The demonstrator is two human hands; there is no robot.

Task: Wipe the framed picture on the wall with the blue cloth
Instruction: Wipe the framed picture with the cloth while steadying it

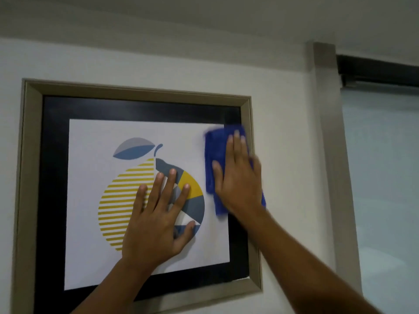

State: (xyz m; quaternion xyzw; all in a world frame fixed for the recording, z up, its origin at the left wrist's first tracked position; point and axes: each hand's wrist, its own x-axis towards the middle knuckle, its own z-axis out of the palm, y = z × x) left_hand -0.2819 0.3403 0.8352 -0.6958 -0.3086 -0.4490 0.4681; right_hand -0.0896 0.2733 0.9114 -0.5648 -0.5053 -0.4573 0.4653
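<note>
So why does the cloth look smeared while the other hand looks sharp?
Head view: the blue cloth and right hand are motion-blurred at their edges, mid-wipe; the left hand, flat on the framed picture, is crisper. Lighting is dim and even, with faint sheen on the black mat; the wide lens bows the frame's edges.

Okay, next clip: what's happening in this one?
A person is wiping a framed picture hung on a white wall. The right hand presses a blue cloth flat against the glass near the picture's upper right edge. The left hand lies open, fingers spread, on the middle of the print, apparently steadying the frame.
</note>
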